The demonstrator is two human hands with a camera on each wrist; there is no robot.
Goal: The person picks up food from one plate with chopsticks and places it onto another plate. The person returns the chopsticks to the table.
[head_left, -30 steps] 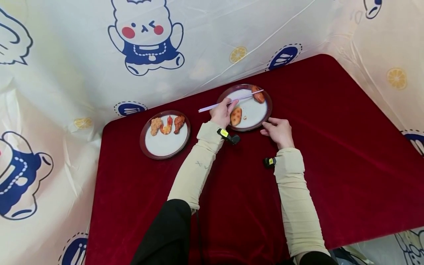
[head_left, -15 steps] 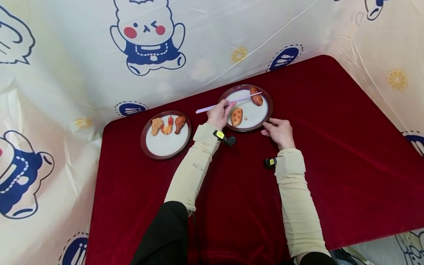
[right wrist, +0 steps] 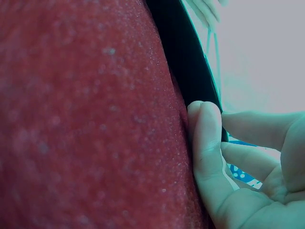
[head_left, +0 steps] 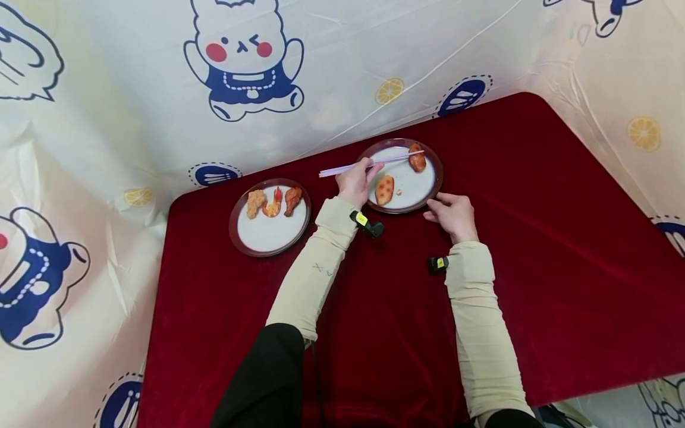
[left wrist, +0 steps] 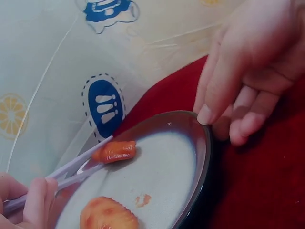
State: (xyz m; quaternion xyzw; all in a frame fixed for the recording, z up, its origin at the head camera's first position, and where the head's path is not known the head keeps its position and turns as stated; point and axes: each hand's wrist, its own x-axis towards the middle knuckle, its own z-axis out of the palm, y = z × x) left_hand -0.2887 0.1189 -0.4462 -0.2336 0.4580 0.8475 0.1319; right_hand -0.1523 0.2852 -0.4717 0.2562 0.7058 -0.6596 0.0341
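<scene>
Chopsticks (head_left: 395, 159) have swung slightly in the left hand (head_left: 354, 183)'s grip, I see; the right hand (head_left: 453, 217) pinches a plate (head_left: 414, 189) near the surface (head_left: 535, 238)'s far edge, printed sheeting (head_left: 342, 65) behind.

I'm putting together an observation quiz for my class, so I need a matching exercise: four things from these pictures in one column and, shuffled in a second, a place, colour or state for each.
Things
1. chopsticks
2. shrimp
3. right hand
4. tablecloth

Places, colours, states
A. dark red
B. thumb on the rim of the right plate
C. held in the left hand
D. curled, on the left plate

Pairs
1-C, 2-D, 3-B, 4-A
</scene>
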